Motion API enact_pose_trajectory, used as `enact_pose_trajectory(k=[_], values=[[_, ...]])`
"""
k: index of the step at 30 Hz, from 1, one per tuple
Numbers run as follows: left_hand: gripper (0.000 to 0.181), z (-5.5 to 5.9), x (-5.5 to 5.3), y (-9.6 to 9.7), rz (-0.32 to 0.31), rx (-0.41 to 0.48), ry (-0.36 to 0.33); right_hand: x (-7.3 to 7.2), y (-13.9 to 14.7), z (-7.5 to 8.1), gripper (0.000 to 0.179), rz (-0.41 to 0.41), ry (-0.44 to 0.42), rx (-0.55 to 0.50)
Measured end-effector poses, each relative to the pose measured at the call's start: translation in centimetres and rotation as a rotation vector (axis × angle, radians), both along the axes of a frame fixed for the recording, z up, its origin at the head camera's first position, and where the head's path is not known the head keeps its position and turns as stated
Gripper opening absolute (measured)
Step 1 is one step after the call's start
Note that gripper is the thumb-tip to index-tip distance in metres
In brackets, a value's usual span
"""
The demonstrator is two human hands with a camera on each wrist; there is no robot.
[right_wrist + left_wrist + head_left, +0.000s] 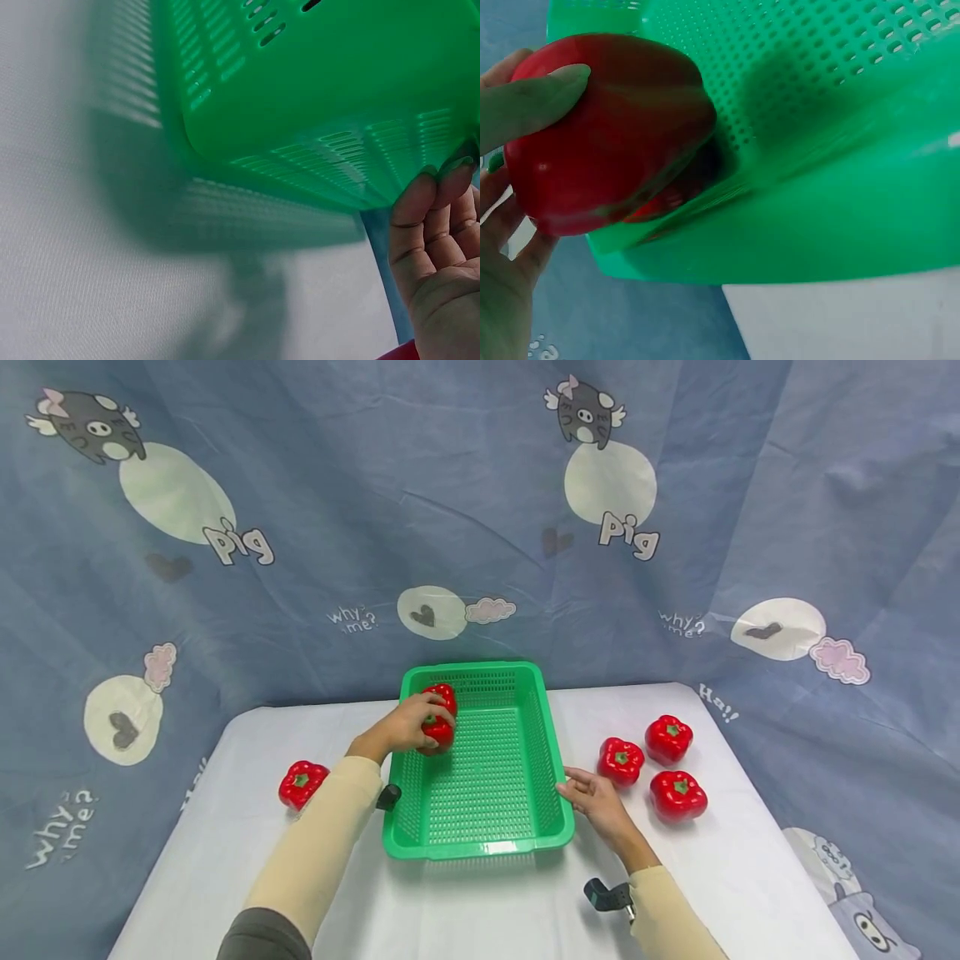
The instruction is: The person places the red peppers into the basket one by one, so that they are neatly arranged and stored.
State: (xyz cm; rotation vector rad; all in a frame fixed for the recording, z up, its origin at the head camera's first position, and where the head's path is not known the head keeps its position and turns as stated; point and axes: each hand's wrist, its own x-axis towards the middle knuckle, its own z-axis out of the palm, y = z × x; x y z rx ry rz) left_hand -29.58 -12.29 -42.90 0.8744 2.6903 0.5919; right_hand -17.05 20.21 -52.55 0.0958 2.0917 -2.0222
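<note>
In the head view we see the left hand [408,725] clamped round a held pepper [438,737], red and glossy, over the left side of the green basket [491,777], with a second pepper [446,693] just beyond it in the basket. If the grip loosens carelessly, we think the one could bump the other and roll across the basket floor. The right hand [600,802] pinches the right rim; a hard tug there might drag or tip the basket. A lone pepper [302,782] sits right by the left sleeve [330,835], where a sweep of the arm could knock it. On the right, a close pepper [621,762] lies just beside the right hand, near a far pepper [668,740] and a front pepper [678,796], so a backward jerk might scatter them. A white cloth [450,914] lies under everything, and a blue curtain [480,527] printed with pigs and hearts hangs behind.

In the left wrist view, the thumb presses one side of the held pepper and the fingers support another; its smooth skin could slip if the thumb eases. Shadow keeps us from telling whether it touches the basket floor.

In the right wrist view, bent fingertips meet the basket's edge, a shallow hold that could slide off. The white cloth carries the basket's soft shadow.
</note>
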Motion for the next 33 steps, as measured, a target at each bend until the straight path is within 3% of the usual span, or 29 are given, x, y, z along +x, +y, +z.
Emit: enact_pose_trajectory(k=[8, 13, 17, 24, 33], values=[[0.025, -1.7, -0.6, 0.2, -0.024, -0.032, 0.068, 0.0, -0.1, 0.0, 0.05, -0.008, 0.0, -0.003], [0.024, -2.4, -0.4, 0.0, -0.03, -0.091, 0.052, 0.1, -0.2, 0.0, 0.051, 0.018, 0.011, -0.007], [0.023, -2.3, -0.2, 0.3, -0.056, -0.073, 0.058, 0.1, -0.1, -0.1, 0.049, 0.009, 0.016, -0.011], [0.024, -1.9, -0.1, 0.6, -0.034, -0.09, 0.027, 0.0, -0.1, -0.2, 0.05, -0.005, 0.01, 0.002], [0.023, -1.8, 0.1, 1.0, -0.061, -0.099, 0.037, 0.1, 0.0, -0.1, 0.049, -0.002, 0.004, -0.016]])
